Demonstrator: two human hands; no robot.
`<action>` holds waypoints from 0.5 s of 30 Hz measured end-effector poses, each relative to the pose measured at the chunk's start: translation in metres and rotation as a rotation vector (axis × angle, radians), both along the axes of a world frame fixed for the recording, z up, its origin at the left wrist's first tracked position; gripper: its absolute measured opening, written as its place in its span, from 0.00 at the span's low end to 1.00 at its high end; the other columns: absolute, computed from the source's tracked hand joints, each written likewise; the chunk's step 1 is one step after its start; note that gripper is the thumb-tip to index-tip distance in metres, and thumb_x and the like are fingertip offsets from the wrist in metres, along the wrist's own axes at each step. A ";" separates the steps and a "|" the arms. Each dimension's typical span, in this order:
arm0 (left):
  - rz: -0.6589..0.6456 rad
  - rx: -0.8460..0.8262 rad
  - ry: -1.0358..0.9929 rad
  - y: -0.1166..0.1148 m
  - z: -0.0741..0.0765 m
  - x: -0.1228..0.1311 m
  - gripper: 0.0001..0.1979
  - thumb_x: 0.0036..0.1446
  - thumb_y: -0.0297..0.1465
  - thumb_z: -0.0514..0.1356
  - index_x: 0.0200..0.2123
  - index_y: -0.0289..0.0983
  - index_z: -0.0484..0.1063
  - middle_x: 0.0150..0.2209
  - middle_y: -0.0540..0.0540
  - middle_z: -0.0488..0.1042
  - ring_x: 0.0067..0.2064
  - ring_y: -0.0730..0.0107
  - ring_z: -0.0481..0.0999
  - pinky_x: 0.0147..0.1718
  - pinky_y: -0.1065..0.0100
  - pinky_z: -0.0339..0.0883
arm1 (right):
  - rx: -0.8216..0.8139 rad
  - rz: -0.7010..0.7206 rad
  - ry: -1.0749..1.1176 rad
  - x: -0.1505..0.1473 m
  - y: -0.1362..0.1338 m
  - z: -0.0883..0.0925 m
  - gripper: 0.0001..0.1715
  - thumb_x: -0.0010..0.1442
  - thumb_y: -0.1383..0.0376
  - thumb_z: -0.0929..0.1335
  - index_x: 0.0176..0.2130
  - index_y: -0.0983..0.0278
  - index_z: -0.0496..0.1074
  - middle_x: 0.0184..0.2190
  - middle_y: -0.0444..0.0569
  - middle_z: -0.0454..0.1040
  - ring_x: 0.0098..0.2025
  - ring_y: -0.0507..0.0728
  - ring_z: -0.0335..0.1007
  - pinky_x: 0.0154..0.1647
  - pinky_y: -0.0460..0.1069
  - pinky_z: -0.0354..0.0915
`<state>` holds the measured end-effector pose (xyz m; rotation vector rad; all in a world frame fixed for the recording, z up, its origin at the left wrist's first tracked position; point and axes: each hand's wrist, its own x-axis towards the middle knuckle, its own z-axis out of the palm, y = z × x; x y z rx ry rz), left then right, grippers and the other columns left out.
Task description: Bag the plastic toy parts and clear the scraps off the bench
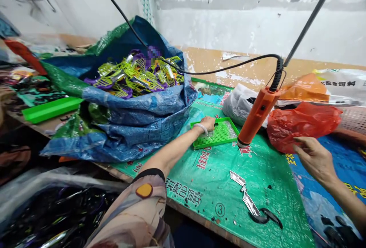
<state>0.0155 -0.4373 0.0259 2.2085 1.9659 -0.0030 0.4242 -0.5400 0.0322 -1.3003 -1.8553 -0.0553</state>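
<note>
My left hand (208, 123) reaches into a shallow green perforated tray (221, 141) that holds many tiny shiny metal pieces. Its fingers are closed by a small black bit, and what they hold is too small to name. My right hand (316, 160) is at the front of a red plastic bag (303, 124), fingers curled together; whatever may be in them is hidden. Between the hands hangs an orange electric screwdriver (256, 116), tip down. Closer to me, a jointed silver-and-black plastic part (250, 204) lies on the green sheet (197, 179).
A big blue woven sack (143, 126) full of yellow-green and purple parts (137, 74) stands at left. A black cable (228, 70) runs from it to the screwdriver. A white bag (238, 101) sits behind the tray. Dark parts (57, 217) fill a lined container at lower left.
</note>
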 end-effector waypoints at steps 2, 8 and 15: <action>0.024 0.017 -0.032 -0.001 0.003 -0.002 0.13 0.56 0.26 0.61 0.43 0.36 0.81 0.42 0.38 0.81 0.45 0.60 0.80 0.44 0.67 0.71 | 0.044 0.058 -0.027 -0.014 -0.005 -0.005 0.08 0.62 0.59 0.66 0.42 0.54 0.73 0.42 0.52 0.75 0.31 0.57 0.73 0.34 0.55 0.71; 0.002 0.196 -0.121 -0.019 0.020 -0.005 0.16 0.60 0.27 0.54 0.46 0.34 0.78 0.45 0.38 0.80 0.45 0.60 0.78 0.44 0.65 0.69 | 0.105 0.231 0.043 -0.061 -0.012 -0.013 0.09 0.63 0.65 0.66 0.43 0.60 0.74 0.42 0.52 0.74 0.40 0.57 0.74 0.38 0.52 0.72; -0.233 0.241 -0.557 -0.015 0.014 0.021 0.17 0.60 0.33 0.53 0.46 0.35 0.77 0.41 0.43 0.81 0.42 0.62 0.77 0.45 0.64 0.68 | -0.136 0.290 0.177 -0.128 0.040 -0.013 0.17 0.59 0.69 0.66 0.48 0.65 0.75 0.41 0.54 0.75 0.38 0.57 0.72 0.42 0.53 0.69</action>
